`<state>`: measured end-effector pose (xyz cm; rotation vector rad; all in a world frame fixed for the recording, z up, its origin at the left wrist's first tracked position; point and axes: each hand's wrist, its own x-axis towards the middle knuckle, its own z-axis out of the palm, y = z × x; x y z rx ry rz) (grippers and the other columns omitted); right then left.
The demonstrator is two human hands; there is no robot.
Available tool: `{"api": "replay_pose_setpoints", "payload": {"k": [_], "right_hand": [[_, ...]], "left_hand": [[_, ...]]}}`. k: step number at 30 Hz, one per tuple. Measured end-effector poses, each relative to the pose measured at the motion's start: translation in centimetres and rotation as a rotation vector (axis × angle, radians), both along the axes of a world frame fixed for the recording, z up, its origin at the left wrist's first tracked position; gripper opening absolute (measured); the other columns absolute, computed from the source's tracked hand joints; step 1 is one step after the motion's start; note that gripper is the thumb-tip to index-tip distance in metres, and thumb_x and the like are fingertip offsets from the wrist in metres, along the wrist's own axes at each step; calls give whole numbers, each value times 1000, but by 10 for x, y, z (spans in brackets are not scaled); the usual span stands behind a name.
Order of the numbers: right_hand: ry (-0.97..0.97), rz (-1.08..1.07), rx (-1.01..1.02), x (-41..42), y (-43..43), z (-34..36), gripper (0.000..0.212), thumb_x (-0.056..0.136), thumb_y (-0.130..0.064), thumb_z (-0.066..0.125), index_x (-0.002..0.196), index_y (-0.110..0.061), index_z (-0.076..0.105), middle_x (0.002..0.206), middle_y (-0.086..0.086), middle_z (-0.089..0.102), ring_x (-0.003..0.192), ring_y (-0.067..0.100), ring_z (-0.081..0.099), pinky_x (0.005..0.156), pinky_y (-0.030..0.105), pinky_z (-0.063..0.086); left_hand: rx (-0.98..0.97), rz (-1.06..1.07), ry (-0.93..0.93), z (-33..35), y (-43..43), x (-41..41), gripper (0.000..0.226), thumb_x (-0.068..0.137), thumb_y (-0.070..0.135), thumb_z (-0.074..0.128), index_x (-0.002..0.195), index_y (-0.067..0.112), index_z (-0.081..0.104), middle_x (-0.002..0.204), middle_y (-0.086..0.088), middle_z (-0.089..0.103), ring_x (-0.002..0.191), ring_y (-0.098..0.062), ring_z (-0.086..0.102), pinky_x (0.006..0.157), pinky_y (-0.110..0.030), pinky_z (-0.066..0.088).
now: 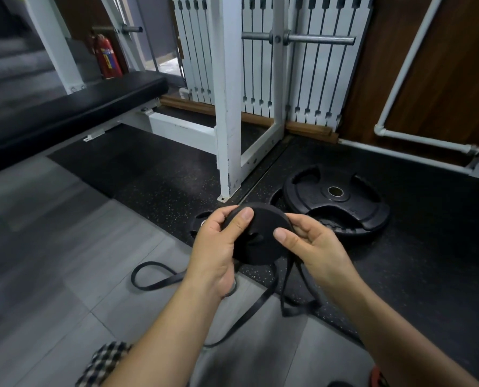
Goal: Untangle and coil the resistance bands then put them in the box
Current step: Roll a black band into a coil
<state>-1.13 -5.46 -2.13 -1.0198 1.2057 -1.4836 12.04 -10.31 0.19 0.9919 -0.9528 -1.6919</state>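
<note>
Gray floor tiles (51, 247) lie open left of the mat (154, 174) edge; left hand (216, 247) and right hand (313, 247) grip the rolled band (260, 227).

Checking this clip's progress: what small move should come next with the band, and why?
Probably wind another turn: the left hand grips the coil, the right hand pinches its rim, and a long loose tail trails onto the floor.

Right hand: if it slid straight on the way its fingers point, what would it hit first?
The right hand pinches the black coiled rubber resistance band; straight on, across that coil, it would probably meet the left hand gripping the far side.
</note>
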Motion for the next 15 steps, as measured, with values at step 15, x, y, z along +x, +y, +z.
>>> {"api": "replay_pose_setpoints", "payload": {"k": [15], "right_hand": [[-7, 6, -41, 0, -1, 3, 23, 89, -4, 53, 100, -22, 63, 94, -7, 73, 92, 7, 68, 73, 14, 51]], "left_hand": [[52, 40, -3, -6, -6, 2, 13, 83, 26, 61, 89, 15, 61, 92, -6, 68, 88, -18, 63, 74, -29, 54]]}}
